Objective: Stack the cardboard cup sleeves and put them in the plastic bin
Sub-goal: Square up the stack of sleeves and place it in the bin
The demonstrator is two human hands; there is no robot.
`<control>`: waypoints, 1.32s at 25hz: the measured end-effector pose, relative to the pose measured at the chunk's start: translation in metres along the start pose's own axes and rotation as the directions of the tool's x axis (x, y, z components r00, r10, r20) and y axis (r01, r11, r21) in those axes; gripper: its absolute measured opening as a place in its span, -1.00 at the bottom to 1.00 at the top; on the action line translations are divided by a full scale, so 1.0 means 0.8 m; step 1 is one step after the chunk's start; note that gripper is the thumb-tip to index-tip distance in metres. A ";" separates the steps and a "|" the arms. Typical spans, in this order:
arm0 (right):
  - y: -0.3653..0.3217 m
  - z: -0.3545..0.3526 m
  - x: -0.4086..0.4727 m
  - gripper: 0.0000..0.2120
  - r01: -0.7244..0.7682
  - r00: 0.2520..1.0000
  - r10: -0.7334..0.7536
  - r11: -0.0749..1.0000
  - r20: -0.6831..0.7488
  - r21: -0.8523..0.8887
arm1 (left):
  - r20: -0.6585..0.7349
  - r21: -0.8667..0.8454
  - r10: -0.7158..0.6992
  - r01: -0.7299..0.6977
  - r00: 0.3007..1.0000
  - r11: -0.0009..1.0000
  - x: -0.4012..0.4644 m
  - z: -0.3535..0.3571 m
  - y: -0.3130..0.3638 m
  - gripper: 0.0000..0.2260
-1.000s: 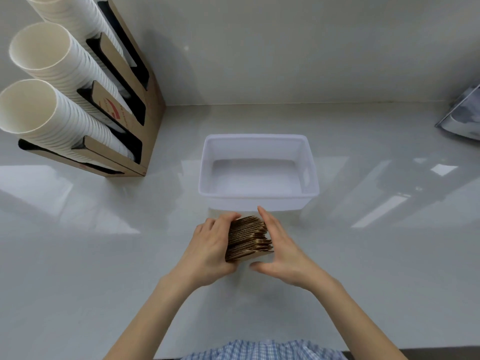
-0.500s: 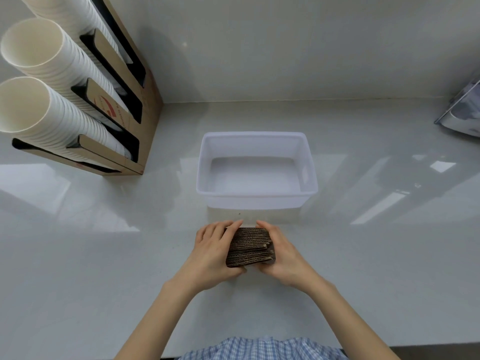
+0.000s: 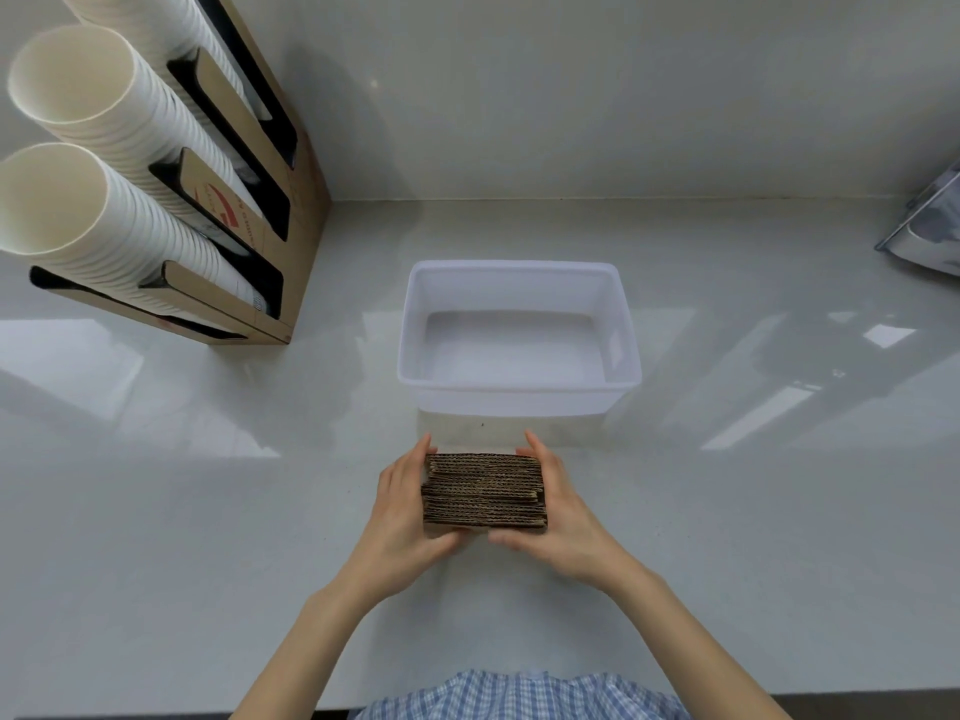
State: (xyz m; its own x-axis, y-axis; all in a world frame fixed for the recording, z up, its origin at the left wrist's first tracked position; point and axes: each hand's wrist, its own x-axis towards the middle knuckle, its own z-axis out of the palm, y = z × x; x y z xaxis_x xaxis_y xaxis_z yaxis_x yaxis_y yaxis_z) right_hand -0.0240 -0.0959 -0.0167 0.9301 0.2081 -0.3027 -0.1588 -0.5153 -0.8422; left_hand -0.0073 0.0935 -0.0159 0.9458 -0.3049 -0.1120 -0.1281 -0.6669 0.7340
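A stack of brown corrugated cardboard cup sleeves is held edge-up just above the white counter, its edges squared. My left hand presses its left side and my right hand presses its right side, thumbs underneath at the near edge. Directly beyond the stack, a short gap away, stands the white plastic bin, which has nothing inside.
A cardboard cup dispenser with long rows of white paper cups stands at the back left. A shiny grey object sits at the far right edge. The wall rises behind the bin. The counter's near edge runs along the bottom.
The stack was skewed and fanned between my hands; now both hands have turned and squeezed it into a squared block with its corrugated edges facing up.
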 end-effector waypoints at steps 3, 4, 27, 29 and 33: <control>-0.002 0.008 -0.002 -0.03 -0.045 0.997 0.048 0.998 -0.067 0.037 | -0.014 -0.027 -0.014 0.014 1.000 1.000 -0.001 0.006 0.001 -0.07; -0.002 0.011 -0.003 -0.05 -0.052 0.995 0.057 0.997 -0.087 0.060 | -0.019 -0.042 -0.019 0.018 1.000 0.999 -0.002 0.008 0.001 -0.08; -0.003 0.026 0.010 -0.66 0.010 0.921 0.172 0.887 -0.350 0.461 | 0.005 -0.523 -0.219 0.189 0.976 0.831 -0.021 0.046 0.019 -0.27; -0.001 0.025 0.009 -0.65 0.005 0.919 0.169 0.897 -0.355 0.442 | -0.005 -0.497 -0.207 0.177 0.978 0.850 -0.020 0.046 0.017 -0.28; 0.001 0.024 0.009 -0.67 0.004 0.924 0.157 0.909 -0.350 0.418 | 0.029 -0.353 -0.133 0.135 0.991 0.926 -0.017 0.040 0.008 -0.16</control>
State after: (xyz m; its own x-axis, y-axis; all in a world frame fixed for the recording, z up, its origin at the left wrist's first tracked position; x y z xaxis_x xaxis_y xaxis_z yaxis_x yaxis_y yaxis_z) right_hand -0.0238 -0.0791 -0.0276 0.9501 -0.1794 -0.2552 -0.2787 -0.1202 -0.9528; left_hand -0.0309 0.0718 -0.0314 0.9454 -0.2329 -0.2279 0.1141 -0.4185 0.9010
